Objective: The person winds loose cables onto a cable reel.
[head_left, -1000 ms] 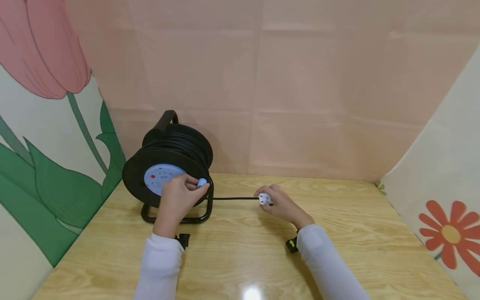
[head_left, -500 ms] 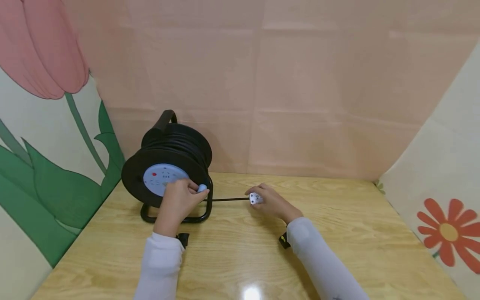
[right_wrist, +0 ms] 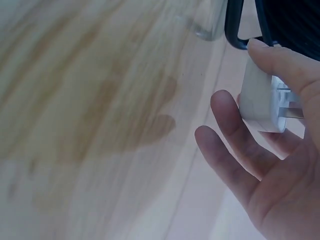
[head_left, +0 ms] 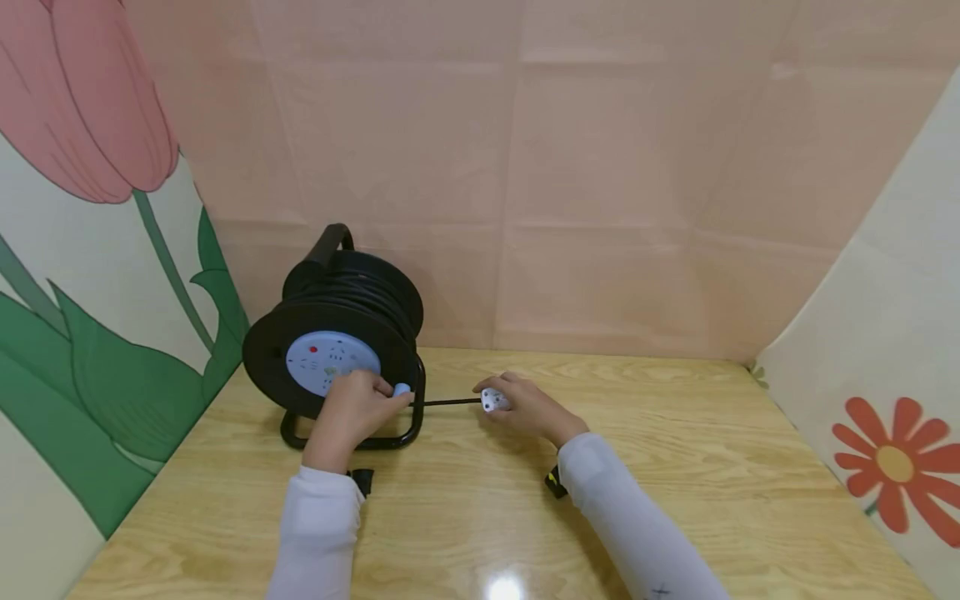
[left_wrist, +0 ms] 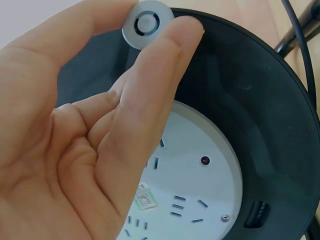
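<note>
A black cable reel (head_left: 345, 292) with a pale blue socket panel (head_left: 318, 360) stands on its tube frame at the left of the table. My left hand (head_left: 351, 412) pinches the reel's light blue crank knob (head_left: 402, 390) between thumb and fingers; the left wrist view shows the round end of the knob (left_wrist: 147, 24) from close up. To the right, my right hand (head_left: 528, 407) holds a white plug (head_left: 493, 401) between thumb and fingers. Metal prongs (right_wrist: 291, 112) on the plug point towards the palm. From the plug, a black cord (head_left: 452, 402) runs left to the reel.
The reel rests on a wood-grain table (head_left: 675, 467). Behind it rises a pinkish backdrop sheet (head_left: 600, 183). Flower-printed panels border the left (head_left: 97, 350) and right (head_left: 885, 333) sides.
The socket panel has turned, and my left hand has brought the knob slightly lower. My right hand has moved left with the plug, so the stretch of cord outside the reel is shorter.
</note>
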### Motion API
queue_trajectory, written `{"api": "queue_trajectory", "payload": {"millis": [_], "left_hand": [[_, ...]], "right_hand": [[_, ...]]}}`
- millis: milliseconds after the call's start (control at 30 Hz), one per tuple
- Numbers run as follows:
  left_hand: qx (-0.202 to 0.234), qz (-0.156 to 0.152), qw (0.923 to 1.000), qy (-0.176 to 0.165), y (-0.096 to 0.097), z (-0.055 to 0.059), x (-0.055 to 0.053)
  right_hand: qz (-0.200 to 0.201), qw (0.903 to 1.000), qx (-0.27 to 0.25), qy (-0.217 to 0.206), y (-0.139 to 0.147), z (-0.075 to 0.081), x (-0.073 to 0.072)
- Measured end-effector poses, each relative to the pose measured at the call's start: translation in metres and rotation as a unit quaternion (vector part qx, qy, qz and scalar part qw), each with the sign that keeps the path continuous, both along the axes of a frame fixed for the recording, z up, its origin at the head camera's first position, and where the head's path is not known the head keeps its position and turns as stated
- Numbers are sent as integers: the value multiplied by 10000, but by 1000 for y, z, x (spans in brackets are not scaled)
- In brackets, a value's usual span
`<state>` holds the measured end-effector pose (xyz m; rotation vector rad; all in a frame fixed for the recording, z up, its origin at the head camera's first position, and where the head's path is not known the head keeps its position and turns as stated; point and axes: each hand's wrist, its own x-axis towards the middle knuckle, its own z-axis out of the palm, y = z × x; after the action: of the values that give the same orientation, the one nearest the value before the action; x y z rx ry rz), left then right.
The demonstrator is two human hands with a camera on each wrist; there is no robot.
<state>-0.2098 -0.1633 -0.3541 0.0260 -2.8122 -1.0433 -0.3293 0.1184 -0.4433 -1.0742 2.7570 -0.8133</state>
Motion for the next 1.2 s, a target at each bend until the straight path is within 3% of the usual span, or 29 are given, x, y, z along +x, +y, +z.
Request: {"api": "queue_trajectory", "payload": {"millis": [333,500,733,867,1200], "left_hand": [[97,-204,9979,-611,-12,-7,-1],[389,-235,9946,-929,-19,-10,-2],[997,-358,9860,-1288,-27,-19,-2],[905,-353,9852,-1415,-32,-24,-5],[958,-677,9794,-1645,-43,-32,-9]], "right_hand": [[-254,9992,-29,-304,-23,-5,0],[-244,9982,-75,-549,-34,-2,4],[-13,9998,158,-124,-43,-5,5],[49,9999,154,-5,-47,-5,6],[149,9994,317,21,-59,-3,12]]}}
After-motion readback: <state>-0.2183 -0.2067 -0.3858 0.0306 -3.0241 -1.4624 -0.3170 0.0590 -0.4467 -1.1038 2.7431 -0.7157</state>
